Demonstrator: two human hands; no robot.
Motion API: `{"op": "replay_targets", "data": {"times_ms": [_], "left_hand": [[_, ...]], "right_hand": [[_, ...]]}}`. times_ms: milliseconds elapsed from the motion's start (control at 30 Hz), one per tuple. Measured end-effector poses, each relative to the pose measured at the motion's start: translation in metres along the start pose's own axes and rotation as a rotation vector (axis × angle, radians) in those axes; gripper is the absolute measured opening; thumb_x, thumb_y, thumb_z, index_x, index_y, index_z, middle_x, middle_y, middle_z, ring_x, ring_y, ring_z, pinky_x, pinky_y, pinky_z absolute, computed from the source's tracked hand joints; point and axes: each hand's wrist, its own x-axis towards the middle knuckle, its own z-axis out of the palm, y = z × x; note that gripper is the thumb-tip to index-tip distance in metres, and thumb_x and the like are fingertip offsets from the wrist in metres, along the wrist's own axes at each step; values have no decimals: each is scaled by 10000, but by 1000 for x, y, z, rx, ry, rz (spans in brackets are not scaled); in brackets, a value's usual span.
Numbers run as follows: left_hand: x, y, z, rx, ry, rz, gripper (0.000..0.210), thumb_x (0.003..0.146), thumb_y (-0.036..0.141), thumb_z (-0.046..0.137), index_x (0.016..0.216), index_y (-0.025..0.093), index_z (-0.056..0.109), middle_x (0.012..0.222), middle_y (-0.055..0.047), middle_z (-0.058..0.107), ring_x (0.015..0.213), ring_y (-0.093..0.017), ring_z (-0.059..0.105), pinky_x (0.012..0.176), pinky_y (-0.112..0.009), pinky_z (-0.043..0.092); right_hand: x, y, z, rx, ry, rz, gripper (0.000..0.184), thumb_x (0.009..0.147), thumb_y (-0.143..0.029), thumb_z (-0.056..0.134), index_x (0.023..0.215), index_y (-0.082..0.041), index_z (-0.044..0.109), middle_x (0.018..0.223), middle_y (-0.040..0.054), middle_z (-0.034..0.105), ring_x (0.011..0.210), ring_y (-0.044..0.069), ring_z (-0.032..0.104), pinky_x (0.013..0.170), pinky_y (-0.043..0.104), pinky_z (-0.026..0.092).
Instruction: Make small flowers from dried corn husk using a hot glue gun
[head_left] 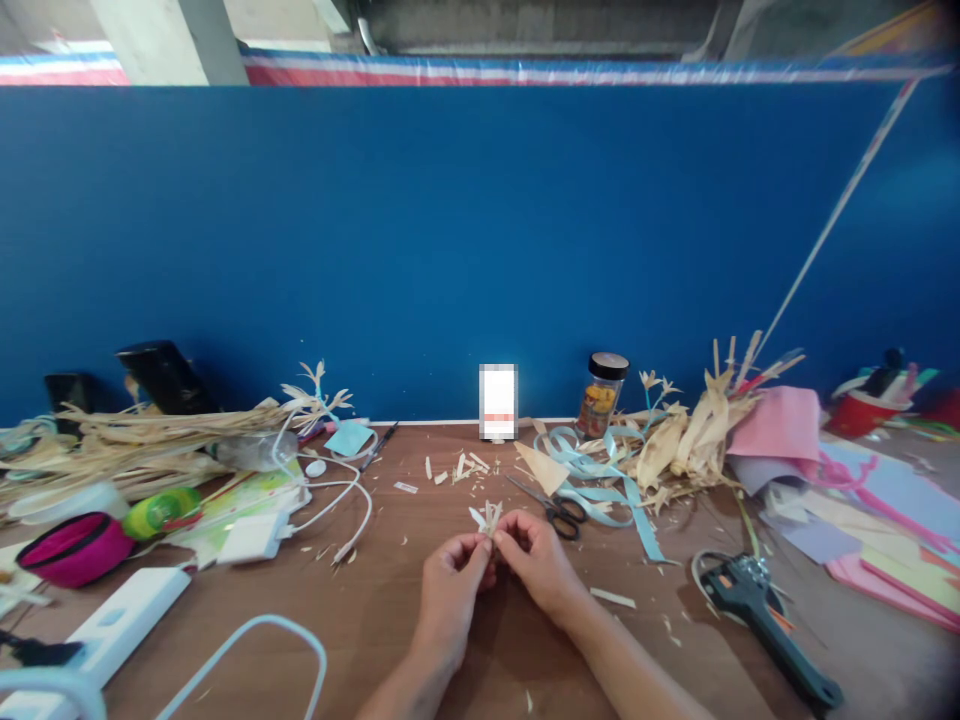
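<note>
Between my fingertips is a small flower of pale dried husk strips, its pointed petals sticking up. My left hand pinches its base from the left with thumb and fingers. From the other side my right hand pinches the same base, the two thumbs almost meeting. The lower part of the flower is hidden by my fingers. Just beyond my right hand lie black-handled scissors, next to a triangular husk piece. Small husk clippings are scattered in front of my hands.
At right are a glue gun, light blue ribbon, a jar, a husk bundle and coloured paper. A power strip, white charger, cables and long husks lie left. A blue partition stands behind.
</note>
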Motion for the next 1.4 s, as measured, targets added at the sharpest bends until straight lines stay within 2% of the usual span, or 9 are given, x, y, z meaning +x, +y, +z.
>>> {"op": "replay_targets", "data": {"times_ms": [333,500,867,1233,1400], "left_hand": [[-1,3,0,11,-30,-11,259,665,359,610,783,130,642,657,-19,614,560,-88,521,525,-184,447],[-1,3,0,-17,-33,-23,255,647,364,624,754,134,647,650,-16,621,546,-84,522,512,-177,445],[2,0,-1,-21,-20,-19,266,627,366,639,738,124,637,623,-8,614,520,-79,515,510,-178,433],[1,1,1,-30,8,-27,306,625,345,643,837,126,634,665,-21,621,552,-93,533,509,-185,442],[0,2,0,-27,5,-6,310,609,353,650,821,128,658,655,-27,633,562,-104,534,518,-193,443]], "right_hand": [[1,1,-1,31,13,31,141,739,-292,519,683,-164,510,577,-37,499,520,89,439,492,191,353],[0,1,0,45,12,38,176,728,-326,534,680,-157,518,598,-20,530,543,99,471,503,195,375],[-1,3,1,94,-12,94,223,724,-377,540,711,-155,533,553,-26,523,476,85,448,437,184,357],[-1,0,2,87,-4,64,195,722,-350,548,687,-161,519,566,-33,518,511,87,457,472,185,361],[-1,1,2,87,-12,66,199,729,-359,537,705,-162,525,573,-29,511,505,88,455,457,182,363]]}}
